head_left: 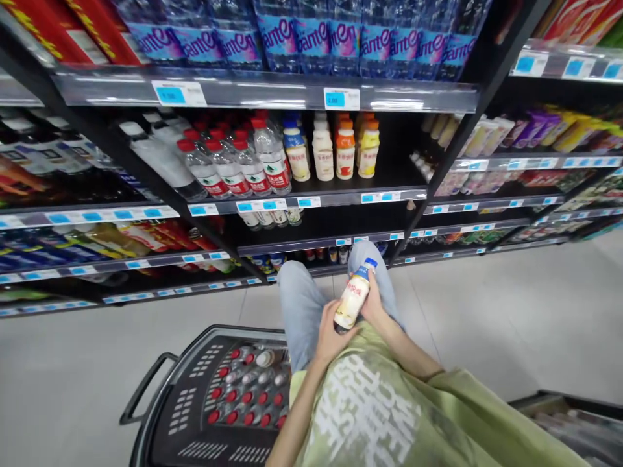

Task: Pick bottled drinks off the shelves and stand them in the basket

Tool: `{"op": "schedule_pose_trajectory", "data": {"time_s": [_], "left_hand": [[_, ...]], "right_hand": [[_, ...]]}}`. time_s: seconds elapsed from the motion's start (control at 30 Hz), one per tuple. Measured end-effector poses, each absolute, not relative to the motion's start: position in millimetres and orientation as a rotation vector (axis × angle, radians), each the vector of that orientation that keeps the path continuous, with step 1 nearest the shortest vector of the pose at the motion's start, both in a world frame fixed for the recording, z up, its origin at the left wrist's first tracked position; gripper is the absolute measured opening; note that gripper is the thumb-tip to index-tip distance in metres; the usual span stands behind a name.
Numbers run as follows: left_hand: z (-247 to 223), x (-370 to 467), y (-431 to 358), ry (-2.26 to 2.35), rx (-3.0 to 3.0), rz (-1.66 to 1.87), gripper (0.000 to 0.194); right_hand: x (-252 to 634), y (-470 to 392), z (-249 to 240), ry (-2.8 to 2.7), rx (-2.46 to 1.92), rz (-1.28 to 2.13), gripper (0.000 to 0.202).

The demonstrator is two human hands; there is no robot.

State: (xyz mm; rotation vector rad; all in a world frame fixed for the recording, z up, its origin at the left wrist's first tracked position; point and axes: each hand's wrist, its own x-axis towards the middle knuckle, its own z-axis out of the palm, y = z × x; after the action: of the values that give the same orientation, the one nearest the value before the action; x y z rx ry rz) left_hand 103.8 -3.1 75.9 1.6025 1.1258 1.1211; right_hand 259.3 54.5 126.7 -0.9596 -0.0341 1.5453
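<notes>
Between my two hands is a cream-coloured drink bottle [352, 299] with a blue cap and red lettering, held tilted above my lap. My left hand [331, 329] is closed round its lower end, with the thumb near the dark base. Up by the cap, my right hand [372, 299] grips the bottle's side. On the shelf ahead stand similar bottles: one with a blue cap [296, 153], a white one [322, 149], one with an orange cap [345, 150] and one with a yellow cap [368, 152].
A black basket [168, 395] with several red-capped water bottles [247, 397] stands on the floor at my left. Water bottles with red caps [248, 165] fill the shelf's left part. Large blue bottles [311, 39] line the shelf above. Another container [564, 402] is at the lower right.
</notes>
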Motion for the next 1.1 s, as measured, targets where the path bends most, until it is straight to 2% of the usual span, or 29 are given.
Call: {"op": "schedule_pose_trajectory", "data": {"time_s": [0.1,0.27,0.43,0.6,0.87,1.0,1.1], "left_hand": [[69.8,98.2,-7.4,1.160,1.470,1.188,0.066],[64.3,88.9,-19.2,0.929,0.830,1.128,0.082],[67.4,82.8,-25.8,0.838,0.577,1.130,0.086],[71.6,79.3,-32.0,1.046,0.687,1.195,0.089],[99.6,69.7,-48.0,1.648,1.287,1.475,0.062],[98.3,60.9,-49.0,1.730,1.156,1.458,0.059],[89.1,47.5,-52.0,1.522,0.886,1.481,0.069]], "right_hand": [[250.0,53.4,134.4,-0.088,-0.939,1.556,0.039],[232.8,51.7,142.3,-0.267,-0.879,1.684,0.046],[202.6,64.7,146.4,-0.340,-0.858,1.738,0.043],[179.4,78.6,148.8,-0.413,-0.918,1.815,0.042],[156.9,66.8,139.6,-0.384,-1.041,1.769,0.040],[150.6,62.2,141.4,-0.478,-1.052,1.804,0.045],[148.7,59.2,144.7,-0.605,-0.967,1.950,0.055]]}}
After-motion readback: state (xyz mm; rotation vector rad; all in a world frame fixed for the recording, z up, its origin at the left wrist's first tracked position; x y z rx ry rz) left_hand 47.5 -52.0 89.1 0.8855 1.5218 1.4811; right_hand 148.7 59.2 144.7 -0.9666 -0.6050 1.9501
